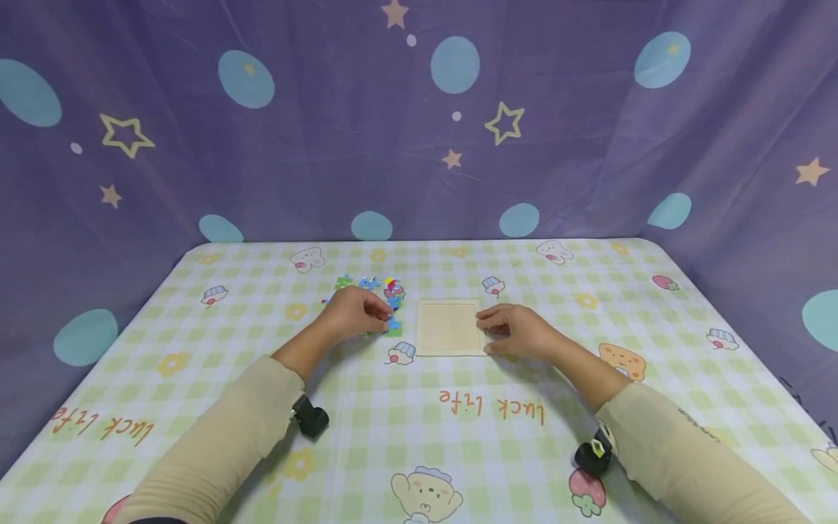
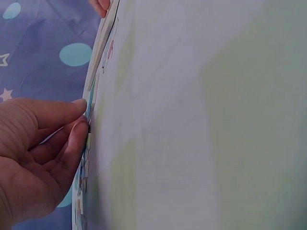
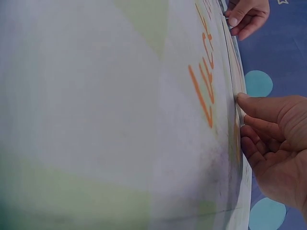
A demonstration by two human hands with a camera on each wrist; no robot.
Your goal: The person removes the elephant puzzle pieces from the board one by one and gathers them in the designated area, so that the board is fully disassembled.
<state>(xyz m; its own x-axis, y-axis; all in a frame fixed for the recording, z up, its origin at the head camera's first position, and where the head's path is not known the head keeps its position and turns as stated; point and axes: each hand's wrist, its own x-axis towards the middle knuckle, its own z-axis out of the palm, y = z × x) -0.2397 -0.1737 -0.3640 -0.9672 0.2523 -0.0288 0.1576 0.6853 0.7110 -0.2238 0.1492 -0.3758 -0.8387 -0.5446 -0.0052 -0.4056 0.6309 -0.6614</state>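
Several small, brightly coloured jigsaw pieces [image 1: 369, 283] lie on the tablecloth around my left hand [image 1: 353, 314]. Its thumb and fingertips pinch a blue and green jigsaw piece [image 1: 394, 329], which shows as a thin blue edge at the thumb tip in the left wrist view. A square, pale wooden puzzle tray [image 1: 450, 329] with a raised rim lies flat to the right of the pieces, its inside bare. My right hand [image 1: 520, 333] holds the tray's right rim, with the thumb at the near corner and the fingers farther along that side.
A checked tablecloth [image 1: 366, 451] with printed cartoons and lettering covers the table. Behind it hangs a purple curtain [image 1: 327, 145] with stars and blue ovals. Each wrist wears a small black camera [image 1: 310, 418].
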